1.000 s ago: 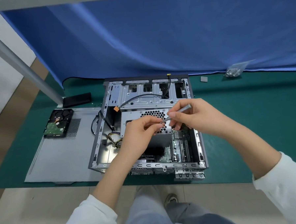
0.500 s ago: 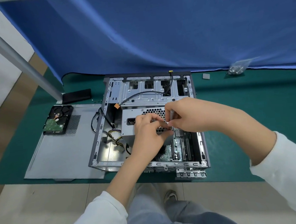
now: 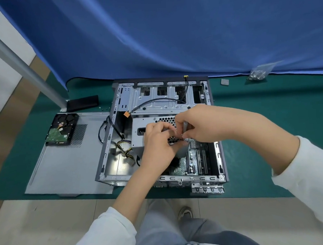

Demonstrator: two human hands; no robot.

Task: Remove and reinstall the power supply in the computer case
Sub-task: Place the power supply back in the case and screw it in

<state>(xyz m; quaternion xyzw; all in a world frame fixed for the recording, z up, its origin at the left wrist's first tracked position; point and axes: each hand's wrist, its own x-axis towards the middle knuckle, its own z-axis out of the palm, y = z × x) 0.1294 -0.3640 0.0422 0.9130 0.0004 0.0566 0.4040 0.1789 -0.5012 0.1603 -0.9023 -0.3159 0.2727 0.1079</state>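
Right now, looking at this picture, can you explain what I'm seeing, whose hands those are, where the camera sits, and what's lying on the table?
There is no machine here: the camera sits on a person's head and looks down at their own two hands. They work over an open computer case lying on a green mat. Inside it is the grey power supply with its honeycomb vent. The right hand grips a slim silver screwdriver, held upright; the left hand pinches near its tip, though what it pinches is hidden. To the left lies the removed side panel with a hard drive on it. A small bag of screws lies far right.
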